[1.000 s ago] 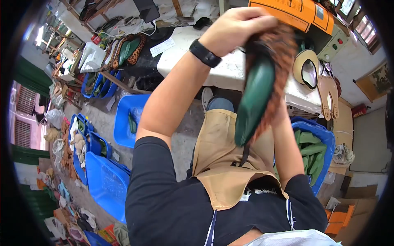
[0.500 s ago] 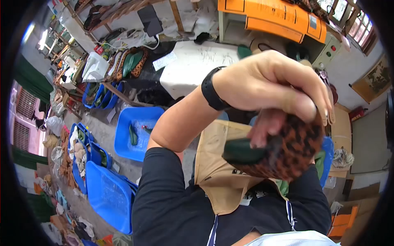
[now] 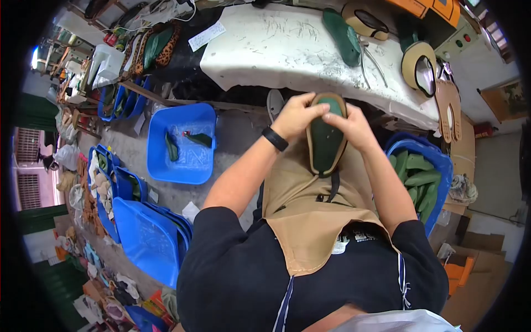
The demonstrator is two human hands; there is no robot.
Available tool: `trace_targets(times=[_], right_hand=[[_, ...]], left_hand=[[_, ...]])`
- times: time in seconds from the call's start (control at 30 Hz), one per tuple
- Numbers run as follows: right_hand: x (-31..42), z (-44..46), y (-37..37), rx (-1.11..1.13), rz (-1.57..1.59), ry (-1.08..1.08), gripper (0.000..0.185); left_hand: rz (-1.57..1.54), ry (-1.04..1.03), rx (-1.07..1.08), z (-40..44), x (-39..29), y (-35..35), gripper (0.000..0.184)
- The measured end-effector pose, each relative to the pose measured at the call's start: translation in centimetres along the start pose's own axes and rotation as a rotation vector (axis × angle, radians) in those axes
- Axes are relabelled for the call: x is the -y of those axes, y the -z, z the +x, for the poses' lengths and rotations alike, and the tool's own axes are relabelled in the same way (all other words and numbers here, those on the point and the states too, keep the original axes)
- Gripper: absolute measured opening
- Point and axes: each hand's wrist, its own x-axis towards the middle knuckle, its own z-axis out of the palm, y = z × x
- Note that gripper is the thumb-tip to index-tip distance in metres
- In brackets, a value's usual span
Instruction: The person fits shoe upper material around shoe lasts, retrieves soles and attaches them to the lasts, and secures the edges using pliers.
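Holding a green shoe last [image 3: 328, 139] with both hands, in front of the tan apron [image 3: 296, 235], with its underside turned up to view. Edged all round by a narrow tan rim, and tapering toward 6 o'clock. Gripped near its 12 o'clock end: at its 10 o'clock side by the left hand [image 3: 300, 118], partly closed, with thumb laid on the green underside; at its 2 o'clock side by the right hand [image 3: 354, 128], also partly closed, with thumb pressing close beside the other. Hard to tell how the fingers behind the edge are placed. Worn on the left wrist: a black wristband [image 3: 275, 138].

Seen from the held last, at 11 o'clock: a white-covered worktable [image 3: 265, 47]. Lying on it at 12 o'clock: another green last [image 3: 342, 37], with metal pincers [image 3: 374, 63] near it at 1 o'clock. At 2 o'clock, near the table's end: a tan-rimmed piece [image 3: 409, 60]. At 4 o'clock: a blue basket [image 3: 445, 160] filled with green lasts [image 3: 423, 177]. At 9 o'clock on the floor: a blue tub [image 3: 182, 169] containing two dark green pieces [image 3: 198, 139]. At 10 o'clock: leopard-print pieces [image 3: 168, 47].
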Motion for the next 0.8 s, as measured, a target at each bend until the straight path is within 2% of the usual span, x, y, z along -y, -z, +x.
trace_targets(times=[0.07,0.13,0.2,0.23,0.3,0.37,0.4,0.47,0.67,0.8], right_hand=[[-1.5,-0.1,0.5,-0.005,-0.014,0.041,0.033],[-0.5,0.9,2.2,0.186,-0.214,-0.012,0.035],[8.4,3.3,4.0,0.416,-1.108,-0.191,0.038],[10.8,4.8,4.4,0.183,-0.999,-0.048,0.041],[16.9,8.8,4.2,-0.134,-0.595,0.284,0.056],[21.9,13.3,2.1,-0.119,-0.137,0.599,0.061],[23.9,15.5,1.4,-0.170,-0.252,0.629,0.068],[26.1,20.8,0.3,-0.375,-0.587,0.730,0.064],[23.5,30.7,1.9,-0.462,-0.851,0.662,0.055],[23.6,32.3,3.0,-0.621,-0.671,1.077,0.045]], left_hand=[[0.031,-0.007,-0.017,0.2,1.9,0.3,0.021],[0.143,-0.014,-0.104,-0.2,2.3,0.0,0.020],[0.254,0.021,-0.091,0.1,2.4,0.3,0.020],[0.078,0.079,-0.041,0.1,2.3,0.1,0.021],[0.148,0.067,-0.059,0.1,1.4,-0.5,0.022],[0.086,0.043,-0.020,0.7,2.5,-0.3,0.022],[0.097,0.023,-0.019,0.7,2.0,-0.4,0.022],[0.109,0.042,-0.008,0.6,1.2,-0.5,0.022],[0.080,0.011,-0.007,1.0,1.8,0.2,0.022],[0.047,0.113,0.037,1.2,1.1,0.1,0.029]])
